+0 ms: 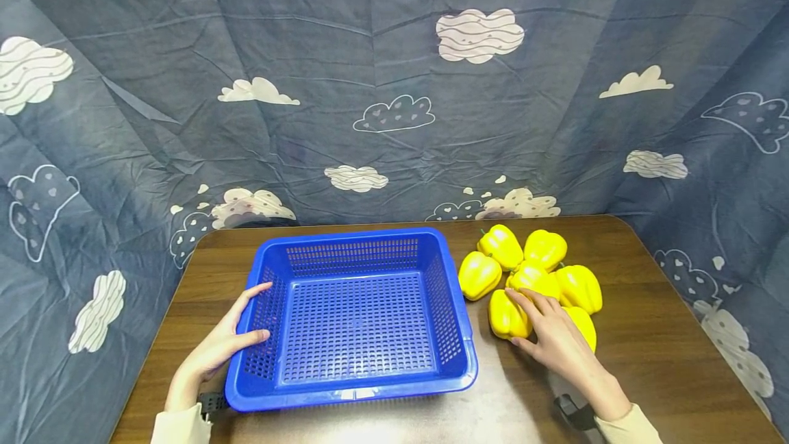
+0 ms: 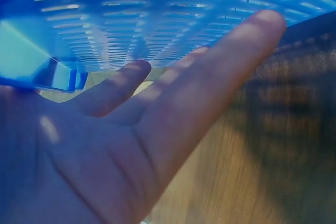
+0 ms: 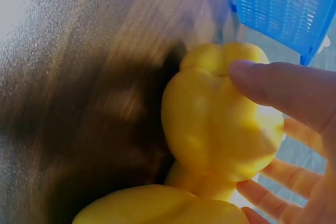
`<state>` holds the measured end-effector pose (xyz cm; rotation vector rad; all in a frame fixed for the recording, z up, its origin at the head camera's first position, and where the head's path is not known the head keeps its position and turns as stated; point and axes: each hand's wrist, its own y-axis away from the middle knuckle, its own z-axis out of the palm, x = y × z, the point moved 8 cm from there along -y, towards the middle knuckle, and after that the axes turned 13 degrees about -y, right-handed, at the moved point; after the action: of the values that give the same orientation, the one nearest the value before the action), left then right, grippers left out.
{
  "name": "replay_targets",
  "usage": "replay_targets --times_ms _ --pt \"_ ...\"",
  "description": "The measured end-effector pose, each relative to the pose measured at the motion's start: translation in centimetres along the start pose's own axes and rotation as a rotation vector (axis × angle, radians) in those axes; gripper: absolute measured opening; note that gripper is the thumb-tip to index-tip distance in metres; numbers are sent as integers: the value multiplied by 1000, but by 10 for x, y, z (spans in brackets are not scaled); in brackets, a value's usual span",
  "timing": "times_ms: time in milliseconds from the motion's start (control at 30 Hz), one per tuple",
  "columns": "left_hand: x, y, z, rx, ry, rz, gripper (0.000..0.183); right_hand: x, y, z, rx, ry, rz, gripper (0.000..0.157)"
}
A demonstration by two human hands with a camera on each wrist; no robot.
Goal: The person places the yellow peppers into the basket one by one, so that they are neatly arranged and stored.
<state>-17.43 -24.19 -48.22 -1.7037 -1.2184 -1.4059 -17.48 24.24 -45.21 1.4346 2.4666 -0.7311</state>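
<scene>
A blue perforated plastic basket (image 1: 351,396) stands on the table with nothing in it. My left hand (image 1: 224,338) holds its left side, thumb and a finger reaching over the rim; in the left wrist view other fingers (image 2: 184,93) extend along the outside of the slotted wall. To the right of the basket, my right hand (image 1: 557,334) grips a yellow bell pepper (image 1: 508,315) at the near left of a cluster. The right wrist view shows the thumb on one side of this pepper (image 3: 210,114) and fingers on the other.
Several more yellow bell peppers (image 1: 579,288) lie close together around the gripped one, some touching. They sit on a brown wooden table (image 1: 641,334). A dark blue curtain with cloud prints (image 1: 394,156) hangs right behind the table's far edge.
</scene>
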Motion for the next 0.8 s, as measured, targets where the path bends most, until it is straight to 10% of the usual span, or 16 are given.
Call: replay_targets --times_ms 800 --pt "-5 0 -1 58 15 -37 72 -11 -7 -22 121 -137 -44 82"
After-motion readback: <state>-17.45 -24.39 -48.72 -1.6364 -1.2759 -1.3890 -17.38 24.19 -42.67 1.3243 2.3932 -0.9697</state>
